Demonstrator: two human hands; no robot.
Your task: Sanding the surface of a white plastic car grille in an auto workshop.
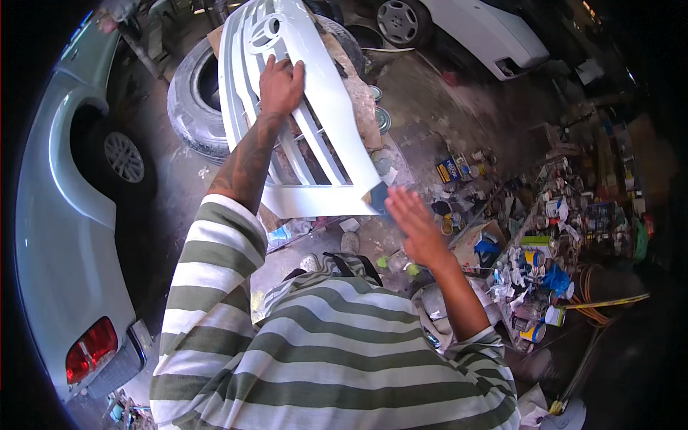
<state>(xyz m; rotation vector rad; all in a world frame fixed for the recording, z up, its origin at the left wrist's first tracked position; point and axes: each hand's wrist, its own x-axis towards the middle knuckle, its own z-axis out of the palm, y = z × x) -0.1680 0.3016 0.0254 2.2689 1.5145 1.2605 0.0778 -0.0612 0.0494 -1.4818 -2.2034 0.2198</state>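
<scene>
A white car bumper (324, 75) with grille slats and a round emblem opening lies lengthwise in front of me, propped on a board over tires. My left hand (282, 87) is on its middle, with fingers bent over a slat just below the emblem opening. At the bumper's near right corner, my right hand (417, 223) has its fingers together and extended. A dark blue-grey sheet (378, 198), which looks like sandpaper, sits between those fingertips and the corner. The right fingers are slightly blurred, and their undersides are hidden.
A worn tire (188, 115) and a brown board (370, 125) support the bumper. On the left is a silver car (68, 236); another white car (481, 32) is at the far right. Cans, bottles and rags crowd a low table (510, 315) at right. Round tins (383, 120) stand beside the board.
</scene>
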